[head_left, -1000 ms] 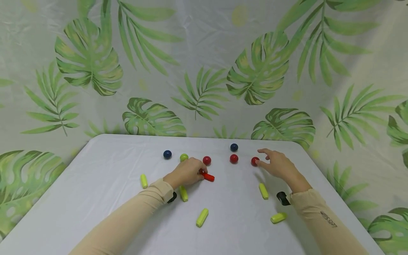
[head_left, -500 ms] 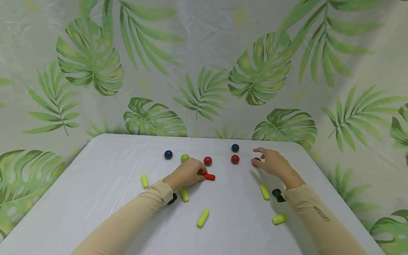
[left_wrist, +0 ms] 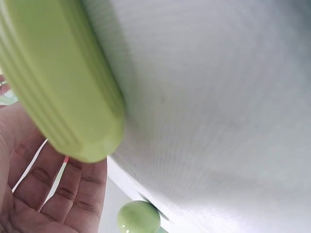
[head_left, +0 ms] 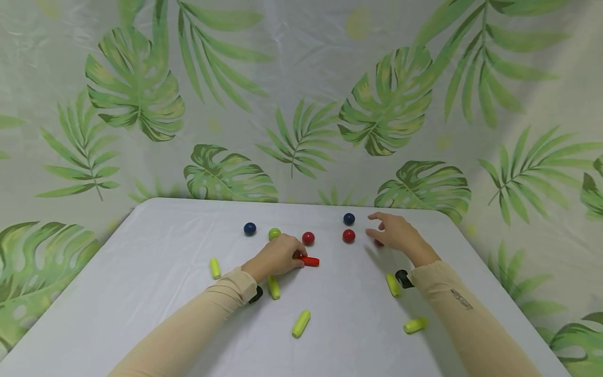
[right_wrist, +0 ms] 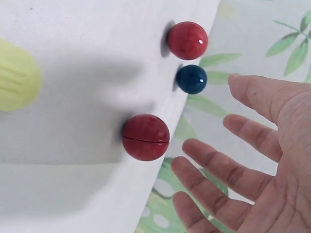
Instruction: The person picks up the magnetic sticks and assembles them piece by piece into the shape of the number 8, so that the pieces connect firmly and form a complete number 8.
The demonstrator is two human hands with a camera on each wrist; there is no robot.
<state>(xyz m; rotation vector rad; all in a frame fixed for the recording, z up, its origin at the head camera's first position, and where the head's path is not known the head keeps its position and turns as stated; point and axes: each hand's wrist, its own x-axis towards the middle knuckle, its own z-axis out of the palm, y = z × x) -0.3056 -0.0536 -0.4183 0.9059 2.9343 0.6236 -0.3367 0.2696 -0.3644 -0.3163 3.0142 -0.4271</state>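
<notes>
One hand, the left hand (head_left: 281,255), pinches the left end of a red stick (head_left: 311,261) just below the middle of the head view; I see the rest of the stick jutting to the right. Farther right, the right hand (head_left: 398,233) has its fingers spread apart near a red ball (head_left: 378,243); it partly covers the ball from above, while my right wrist view shows a gap between them. Just above the left hand sits a lime-green ball (head_left: 275,233), and just below it lies a yellow-green stick (head_left: 274,288). Further out, I count two other red balls (head_left: 348,235) near the centre and two dark blue balls (head_left: 249,229), one at centre-left, one right of centre. Four more yellow-green sticks (head_left: 301,323) lie at left, bottom centre and lower right. Under everything spreads a white tablecloth (head_left: 348,335); behind it, a leaf-print backdrop (head_left: 306,63) fills the upper half.
</notes>
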